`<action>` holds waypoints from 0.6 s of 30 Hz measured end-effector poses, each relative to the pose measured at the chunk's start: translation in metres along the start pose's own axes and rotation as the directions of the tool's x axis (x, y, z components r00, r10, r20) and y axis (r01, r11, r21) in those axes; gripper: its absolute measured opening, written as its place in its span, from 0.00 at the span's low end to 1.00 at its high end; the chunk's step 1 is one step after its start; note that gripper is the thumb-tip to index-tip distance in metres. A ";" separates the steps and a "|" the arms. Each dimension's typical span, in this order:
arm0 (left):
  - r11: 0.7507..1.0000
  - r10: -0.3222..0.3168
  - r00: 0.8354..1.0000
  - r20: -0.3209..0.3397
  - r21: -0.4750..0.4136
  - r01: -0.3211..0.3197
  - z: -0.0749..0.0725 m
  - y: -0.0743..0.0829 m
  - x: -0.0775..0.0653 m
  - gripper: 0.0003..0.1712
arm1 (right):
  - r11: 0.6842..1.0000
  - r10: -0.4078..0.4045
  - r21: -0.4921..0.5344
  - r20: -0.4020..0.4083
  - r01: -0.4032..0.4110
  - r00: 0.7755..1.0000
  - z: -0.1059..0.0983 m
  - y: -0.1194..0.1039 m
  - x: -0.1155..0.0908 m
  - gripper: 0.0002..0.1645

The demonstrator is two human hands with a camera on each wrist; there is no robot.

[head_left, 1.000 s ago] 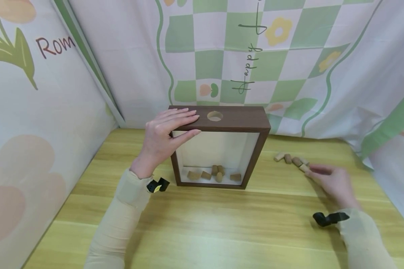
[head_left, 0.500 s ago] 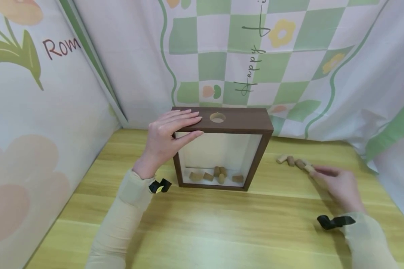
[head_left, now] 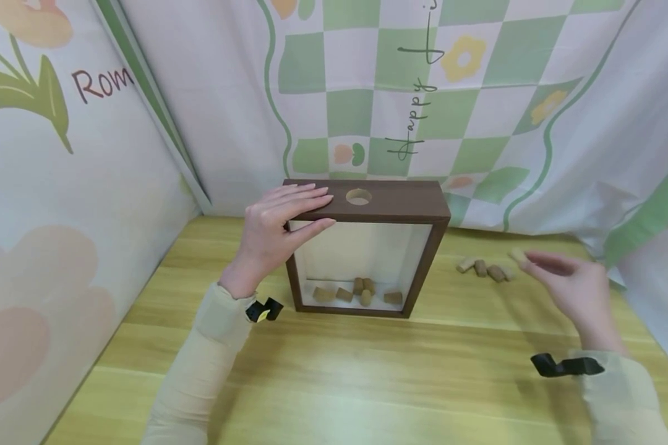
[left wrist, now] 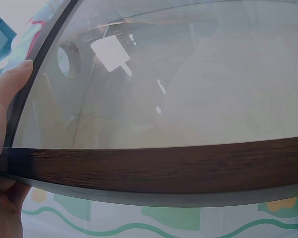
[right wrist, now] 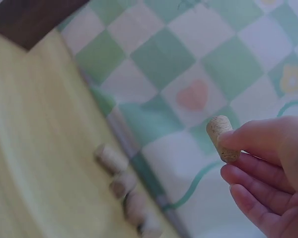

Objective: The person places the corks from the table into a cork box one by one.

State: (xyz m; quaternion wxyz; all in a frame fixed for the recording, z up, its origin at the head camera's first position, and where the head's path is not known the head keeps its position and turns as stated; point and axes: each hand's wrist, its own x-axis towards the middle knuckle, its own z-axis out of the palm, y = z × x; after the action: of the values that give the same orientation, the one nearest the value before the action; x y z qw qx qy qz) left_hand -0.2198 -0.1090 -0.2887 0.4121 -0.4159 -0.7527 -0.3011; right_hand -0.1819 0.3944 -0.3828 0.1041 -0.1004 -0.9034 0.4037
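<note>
In the head view a dark brown wooden box frame [head_left: 406, 201] with a clear front stands upright on the table, a round hole [head_left: 359, 197] in its top. My left hand [head_left: 275, 222] rests on the box's top left corner, fingers straight along the top and thumb across the front edge. Several corks [head_left: 344, 295] lie inside at the bottom. My right hand [head_left: 573, 284] pinches a pale cork [right wrist: 220, 138] between thumb and fingers, raised over the table. Close by, several more corks [head_left: 480, 267] lie in a short row.
The wood-patterned table [head_left: 334, 377] runs to a hanging green-and-white checked cloth [head_left: 412, 105] behind the box. Another printed cloth [head_left: 89, 204] hangs along the left side. Each wrist wears a black camera mount [head_left: 568, 365].
My right hand has lifted one cork from the right end of the row, rising and shifting slightly right. My left hand stays on the box.
</note>
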 end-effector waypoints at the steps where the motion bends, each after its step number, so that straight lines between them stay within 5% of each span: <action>1: 1.000 -0.001 1.000 0.000 -0.001 0.001 0.000 0.000 0.000 0.22 | 1.000 -0.015 0.011 -0.016 0.015 1.000 0.000 -0.005 -0.001 0.38; 12: 1.000 -0.001 1.000 0.000 -0.008 0.001 0.001 0.000 0.000 0.22 | 0.967 -0.175 0.164 -0.131 0.195 0.976 0.001 -0.077 -0.016 0.27; 18: 1.000 0.003 1.000 -0.003 -0.010 -0.003 0.001 -0.001 0.000 0.22 | 0.883 -0.334 0.250 -0.260 0.397 0.906 0.007 -0.119 -0.023 0.19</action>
State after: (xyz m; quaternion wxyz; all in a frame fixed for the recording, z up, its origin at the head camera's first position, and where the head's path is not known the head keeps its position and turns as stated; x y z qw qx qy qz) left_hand -0.2205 -0.1088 -0.2892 0.4115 -0.4186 -0.7500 -0.3049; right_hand -0.1731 0.3049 -0.3007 0.2868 0.0473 -0.8190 0.4948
